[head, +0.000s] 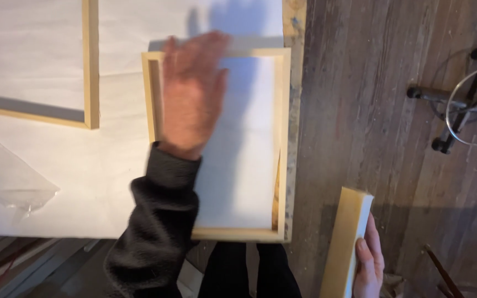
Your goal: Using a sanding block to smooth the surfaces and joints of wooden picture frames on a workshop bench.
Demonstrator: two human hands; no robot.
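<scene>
Left hand (191,94) is down flat, fingers spread, palm pressing on the white canvas back inside the small frame (282,138), up near its far rail. Nothing gripped there, just an open hand resting. That frame lies right at the table's edge, its pale wood rails running all round the palm, the long right rail well off to the thumb side.

Right hand (368,265) hangs low off the table, closed around a second frame (349,237) held on edge, thumb across the white face, fingers hidden behind.

Both look light and stiff: thin, smooth, square-cut softwood bars with taut cloth between. The cloth will dent if pushed hard, so the rails are the place to take hold, I'd say.

Beyond the left fingertips a larger frame (90,66) lies on white paper (84,182). Out past the wrist, a crumpled clear plastic sheet (12,176). Under the right hand, worn grey floorboards (371,110), and a wheeled stool base (459,105) farther out.
</scene>
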